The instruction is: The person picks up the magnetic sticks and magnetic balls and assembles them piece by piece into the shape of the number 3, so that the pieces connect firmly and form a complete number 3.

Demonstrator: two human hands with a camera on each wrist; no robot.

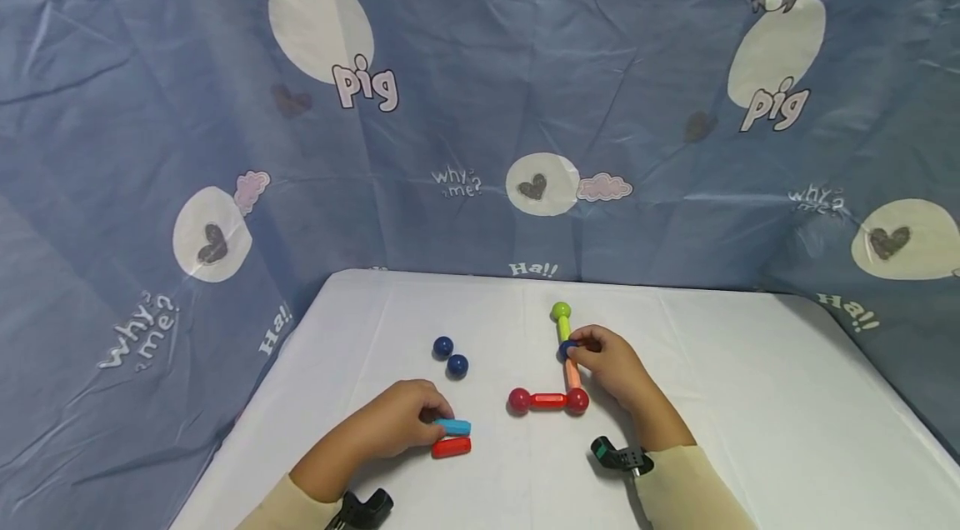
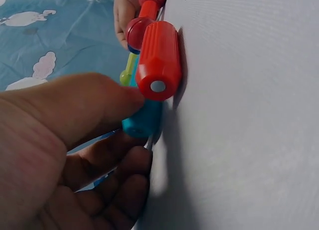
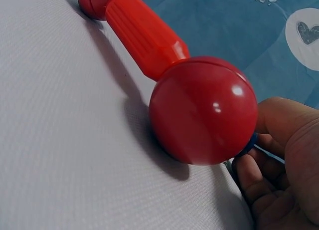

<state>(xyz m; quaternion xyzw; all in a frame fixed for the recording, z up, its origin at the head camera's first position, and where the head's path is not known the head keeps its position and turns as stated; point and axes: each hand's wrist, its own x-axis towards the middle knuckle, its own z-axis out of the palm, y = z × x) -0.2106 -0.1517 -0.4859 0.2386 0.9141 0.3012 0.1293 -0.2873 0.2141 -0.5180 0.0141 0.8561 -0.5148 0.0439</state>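
My left hand [image 1: 405, 417] pinches a light blue stick [image 1: 456, 427] between thumb and fingers, low over the white table. Just in front of that stick lies a red stick [image 1: 451, 448], with a round metallic end facing the left wrist view. My right hand [image 1: 611, 363] pinches a dark blue ball [image 1: 566, 350] that sits in a chain of joined pieces. Beyond this ball come a lime green stick [image 1: 564, 328] and a green ball [image 1: 561, 311]. Nearer are an orange stick [image 1: 573, 374], a red ball [image 3: 203, 110], another red stick [image 1: 548, 402] and a second red ball [image 1: 519, 401].
Two loose dark blue balls, one farther back [image 1: 443, 347] and one nearer [image 1: 457, 366], lie left of the chain. A blue patterned cloth [image 1: 465, 113] hangs behind the white table [image 1: 750, 397]. Both wrists wear black camera mounts.
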